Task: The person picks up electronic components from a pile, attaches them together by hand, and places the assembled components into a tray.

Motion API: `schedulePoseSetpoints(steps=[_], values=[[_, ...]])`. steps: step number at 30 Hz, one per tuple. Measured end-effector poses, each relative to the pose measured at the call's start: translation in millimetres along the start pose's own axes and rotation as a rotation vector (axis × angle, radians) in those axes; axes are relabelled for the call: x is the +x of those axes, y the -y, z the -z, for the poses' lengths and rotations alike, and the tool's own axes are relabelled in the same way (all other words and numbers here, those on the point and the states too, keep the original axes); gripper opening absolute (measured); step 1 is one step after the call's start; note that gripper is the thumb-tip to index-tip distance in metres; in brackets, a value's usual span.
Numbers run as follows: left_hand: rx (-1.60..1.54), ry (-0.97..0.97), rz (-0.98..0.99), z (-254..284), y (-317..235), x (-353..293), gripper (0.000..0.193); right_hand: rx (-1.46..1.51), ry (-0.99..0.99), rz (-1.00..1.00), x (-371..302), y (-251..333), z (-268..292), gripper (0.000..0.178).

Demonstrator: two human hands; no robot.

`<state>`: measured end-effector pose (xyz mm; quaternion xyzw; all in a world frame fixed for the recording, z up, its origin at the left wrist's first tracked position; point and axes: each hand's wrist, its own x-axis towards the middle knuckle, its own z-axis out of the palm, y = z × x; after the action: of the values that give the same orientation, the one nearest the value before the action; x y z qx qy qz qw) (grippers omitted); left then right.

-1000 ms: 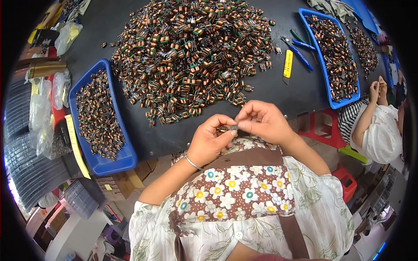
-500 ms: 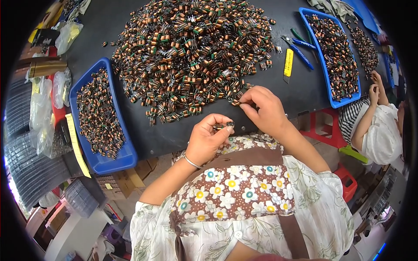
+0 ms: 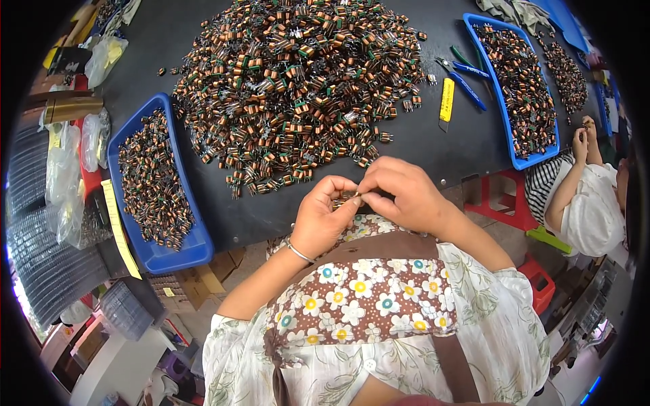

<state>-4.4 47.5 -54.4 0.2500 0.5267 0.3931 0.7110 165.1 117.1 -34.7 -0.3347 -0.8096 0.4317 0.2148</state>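
Observation:
Close to the table's near edge, my left hand (image 3: pixel 322 215) is curled round small copper-wound coils (image 3: pixel 342 199), partly hidden by its fingers. My right hand (image 3: pixel 404 196) meets it, thumb and forefinger pinched at the left fingertips on a small coil that is mostly covered. Just beyond both hands spreads a large heap of the same coils (image 3: pixel 291 95), with copper windings, dark or green bodies and metal pins.
Left stands a blue tray (image 3: pixel 177 261) partly filled with coils; another blue tray (image 3: pixel 525 162) of coils is at the right. Between heap and right tray lie a yellow cutter (image 3: pixel 446 101) and blue-handled nippers (image 3: pixel 468 91). A co-worker (image 3: pixel 590 210) sits far right.
My right hand has come from the heap's near edge leftward and toward me, joining the left fingertips. The left hand has barely moved.

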Motion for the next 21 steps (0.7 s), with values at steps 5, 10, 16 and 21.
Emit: schedulePoseSetpoints(steps=[5, 10, 16, 21], values=[[0.017, 0.012, 0.038, 3, -6, 1, 0.014, 0.077, -0.076, -0.013, 5, -8, -1, 0.007], [-0.053, -0.006, 0.059, 10, -7, 0, 0.015, -0.311, -0.172, -0.152, 6, -15, -6, 0.015], [-0.09, -0.008, 0.077, 16, -4, 1, 0.017, 0.074, -0.101, -0.27, 3, -10, -9, 0.015], [-0.113, 0.019, 0.054, 15, -2, 1, 0.017, 0.367, -0.017, -0.394, 0, 1, -9, 0.012]])
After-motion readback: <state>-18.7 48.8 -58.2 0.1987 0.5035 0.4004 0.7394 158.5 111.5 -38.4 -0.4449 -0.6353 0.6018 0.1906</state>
